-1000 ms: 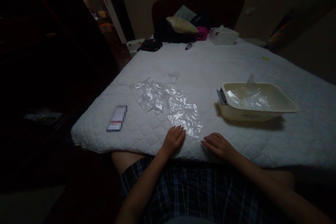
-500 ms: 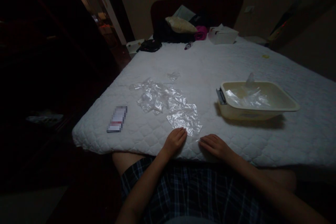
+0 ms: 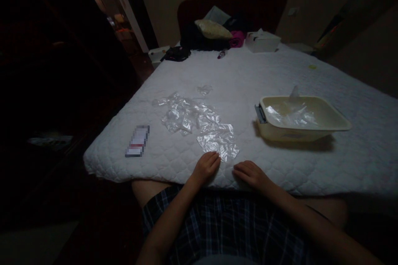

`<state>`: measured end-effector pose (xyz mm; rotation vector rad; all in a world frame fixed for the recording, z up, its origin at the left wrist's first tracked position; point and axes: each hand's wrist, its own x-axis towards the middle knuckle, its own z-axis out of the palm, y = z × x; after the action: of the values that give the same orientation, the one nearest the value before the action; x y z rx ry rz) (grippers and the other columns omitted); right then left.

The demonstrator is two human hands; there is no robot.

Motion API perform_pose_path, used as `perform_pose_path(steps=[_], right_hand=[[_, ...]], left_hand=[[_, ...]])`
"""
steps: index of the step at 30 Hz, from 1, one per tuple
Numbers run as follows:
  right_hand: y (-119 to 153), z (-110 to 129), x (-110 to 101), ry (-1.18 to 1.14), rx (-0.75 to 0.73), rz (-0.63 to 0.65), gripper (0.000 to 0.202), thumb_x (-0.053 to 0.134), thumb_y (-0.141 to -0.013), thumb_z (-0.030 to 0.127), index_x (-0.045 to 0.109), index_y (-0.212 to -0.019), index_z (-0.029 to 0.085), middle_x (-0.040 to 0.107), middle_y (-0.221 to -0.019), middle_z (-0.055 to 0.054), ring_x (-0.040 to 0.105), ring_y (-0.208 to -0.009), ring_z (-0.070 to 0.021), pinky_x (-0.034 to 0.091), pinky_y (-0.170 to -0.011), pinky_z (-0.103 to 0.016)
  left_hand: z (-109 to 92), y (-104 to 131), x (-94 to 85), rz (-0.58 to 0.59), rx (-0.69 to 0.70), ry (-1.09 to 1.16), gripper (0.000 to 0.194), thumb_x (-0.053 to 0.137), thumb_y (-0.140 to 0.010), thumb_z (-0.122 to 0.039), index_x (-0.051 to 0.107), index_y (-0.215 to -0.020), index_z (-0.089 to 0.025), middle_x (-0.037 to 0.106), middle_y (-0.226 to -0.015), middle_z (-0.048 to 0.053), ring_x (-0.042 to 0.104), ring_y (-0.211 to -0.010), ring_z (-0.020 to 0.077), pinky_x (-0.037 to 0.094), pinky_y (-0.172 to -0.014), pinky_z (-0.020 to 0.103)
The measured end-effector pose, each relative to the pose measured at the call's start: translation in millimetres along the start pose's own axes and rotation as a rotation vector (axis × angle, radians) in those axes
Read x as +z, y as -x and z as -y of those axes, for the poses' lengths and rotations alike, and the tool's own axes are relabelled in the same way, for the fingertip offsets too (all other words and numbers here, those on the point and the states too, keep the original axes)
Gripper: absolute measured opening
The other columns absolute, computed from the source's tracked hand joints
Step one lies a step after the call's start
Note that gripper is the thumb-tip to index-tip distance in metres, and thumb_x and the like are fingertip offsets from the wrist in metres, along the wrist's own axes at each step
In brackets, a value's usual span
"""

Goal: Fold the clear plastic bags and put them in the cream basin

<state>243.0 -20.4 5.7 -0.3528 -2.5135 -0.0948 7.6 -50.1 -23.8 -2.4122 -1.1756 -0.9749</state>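
A flattened clear plastic bag (image 3: 219, 140) lies creased on the bed near its front edge. My left hand (image 3: 207, 165) rests at the bag's near edge, fingertips touching the plastic, fingers stretched out and lying close together; the thumb is hidden. To the right, my right hand (image 3: 250, 172) lies on the quilted cover with its fingers extended, just short of the bag's near corner, holding nothing that shows. Beyond the flat bag is a loose heap of crumpled clear plastic bags (image 3: 183, 114), and a small one (image 3: 204, 90) lies apart behind it.
A cream plastic basin (image 3: 298, 134) with clear bags inside stands on the right. A blurred-out phone-like object (image 3: 137, 141) lies on the left. Toward the headboard (image 3: 233, 8) are a white box (image 3: 263, 42), a pillow (image 3: 213, 30) and a black bag (image 3: 176, 54).
My right hand has shifted slightly left and toward me, off the bag's near corner. The left hand stays at the bag's edge. The whole view has drifted a little.
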Motion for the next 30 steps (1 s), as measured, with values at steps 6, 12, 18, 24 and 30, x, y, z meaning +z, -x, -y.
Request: perform_pose_path(steps=[6,12,18,24,30], right_hand=[[7.8,-0.4,7.8,-0.035,0.117,0.005,0.021,0.047,-0.085,0.016,0.061,-0.101,0.019,0.065,-0.093,-0.008,0.057,-0.084,-0.0178,0.047,-0.072,-0.034],[5.5,-8.0,1.7,0.011,0.024,-0.011,0.025,0.047,-0.085,0.013,0.059,-0.106,0.017,0.065,-0.096,-0.01,0.058,-0.09,-0.0187,0.047,-0.073,-0.035],[4.8,-5.3,-4.5,0.07,-0.079,0.057,0.029,0.046,-0.085,0.01,0.057,-0.11,0.018,0.065,-0.106,-0.009,0.058,-0.098,-0.0191,0.048,-0.078,-0.036],[1.5,-3.6,-5.6,0.089,-0.189,0.08,0.029,0.045,-0.085,0.009,0.058,-0.11,0.017,0.063,-0.11,-0.009,0.058,-0.102,-0.0188,0.048,-0.081,-0.035],[-4.0,1.6,-2.3,-0.01,-0.108,-0.003,0.027,0.043,-0.087,0.012,0.058,-0.108,0.017,0.067,-0.101,-0.009,0.059,-0.098,-0.0181,0.048,-0.077,-0.035]], left_hand=[[0.5,1.8,0.2,-0.004,0.004,0.006,0.019,0.05,-0.083,-0.012,0.058,-0.1,-0.012,0.064,-0.101,0.011,0.056,-0.102,0.0209,0.051,-0.082,0.038],[0.3,1.7,-0.6,0.012,-0.017,0.014,0.02,0.048,-0.084,-0.012,0.058,-0.101,-0.013,0.064,-0.101,0.011,0.056,-0.102,0.0208,0.051,-0.082,0.039],[0.7,4.2,1.3,0.021,-0.019,0.018,0.02,0.047,-0.084,-0.013,0.058,-0.102,-0.013,0.063,-0.103,0.011,0.056,-0.103,0.021,0.05,-0.083,0.039],[1.2,3.6,0.5,0.049,-0.023,0.023,0.021,0.048,-0.084,-0.013,0.057,-0.103,-0.013,0.063,-0.103,0.011,0.055,-0.104,0.0205,0.049,-0.085,0.039],[0.8,3.2,0.0,0.05,-0.007,0.003,0.023,0.05,-0.084,-0.014,0.057,-0.105,-0.015,0.063,-0.103,0.009,0.055,-0.102,0.0208,0.05,-0.084,0.038]])
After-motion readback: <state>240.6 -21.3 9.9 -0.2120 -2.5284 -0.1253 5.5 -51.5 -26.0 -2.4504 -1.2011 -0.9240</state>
